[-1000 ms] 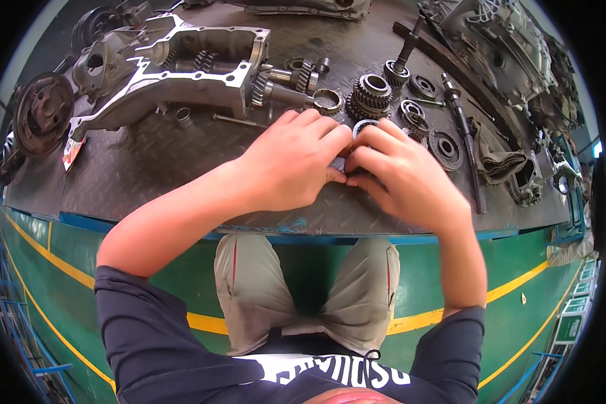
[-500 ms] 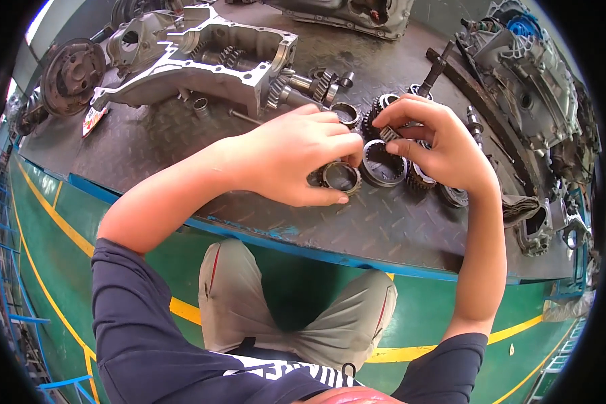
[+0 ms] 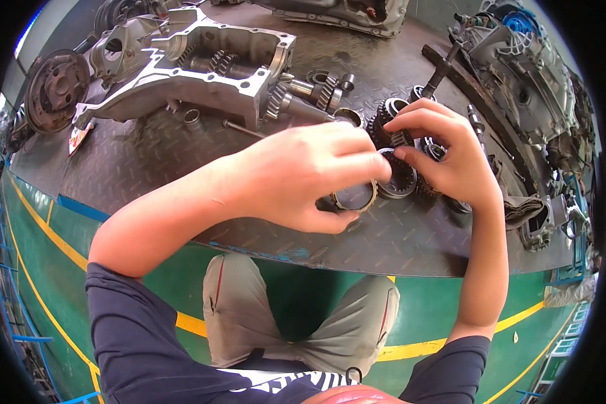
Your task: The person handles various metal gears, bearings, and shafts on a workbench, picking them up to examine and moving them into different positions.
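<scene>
My left hand (image 3: 310, 176) curls round a thin toothed metal ring (image 3: 373, 195), which looks like a synchronizer ring, thumb on its near side and fingers on its far side. Between the thumb and fingertips of my right hand (image 3: 449, 151) is a small ribbed metal cylinder (image 3: 400, 138), like a needle bearing. It is held just above a wider ring-shaped sleeve (image 3: 400, 192) with inner teeth. Dark gears (image 3: 378, 124) stand beyond my right fingertips. Another ring (image 3: 349, 115) lies partly hidden behind my left hand.
An open gearbox housing (image 3: 249, 101) with gear shafts (image 3: 296, 104) stands at the far left of the steel-topped table (image 3: 303, 246). A brake drum-like disc (image 3: 57, 91) lies left of it. Along the right are a long dark bar (image 3: 498, 121) and a large transmission case (image 3: 518, 74).
My left hand has moved nearer and to the right, bringing the toothed ring with it. My right hand with the small cylinder has shifted slightly to the right.
</scene>
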Motion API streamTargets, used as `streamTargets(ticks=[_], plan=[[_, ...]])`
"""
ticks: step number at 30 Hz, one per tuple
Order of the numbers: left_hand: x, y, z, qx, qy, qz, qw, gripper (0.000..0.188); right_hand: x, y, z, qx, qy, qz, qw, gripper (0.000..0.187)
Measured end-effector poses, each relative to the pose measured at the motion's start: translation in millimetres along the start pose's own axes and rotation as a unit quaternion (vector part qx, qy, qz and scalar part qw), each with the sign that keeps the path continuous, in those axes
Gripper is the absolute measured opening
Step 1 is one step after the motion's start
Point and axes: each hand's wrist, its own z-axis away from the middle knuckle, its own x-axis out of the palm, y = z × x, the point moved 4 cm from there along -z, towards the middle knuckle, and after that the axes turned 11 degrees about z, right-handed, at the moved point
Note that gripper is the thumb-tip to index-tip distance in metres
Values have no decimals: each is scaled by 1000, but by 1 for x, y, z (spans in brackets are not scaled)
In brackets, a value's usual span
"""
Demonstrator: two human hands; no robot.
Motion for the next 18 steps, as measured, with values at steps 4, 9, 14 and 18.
streamTargets(ticks=[4,9,14,18], plan=[[-15,-14,5,-45,30,-18,998,55,4,3,0,28,41,-118,992,43],[-14,-23,11,-109,17,13,994,49,24,-5,1,35,-40,-129,990,44],[-6,-27,7,-95,-16,-3,995,46,19,1,5,-12,6,-46,999,35],[-14,-16,3,-101,51,-8,994,40,6,3,0,-23,75,-81,994,37]])
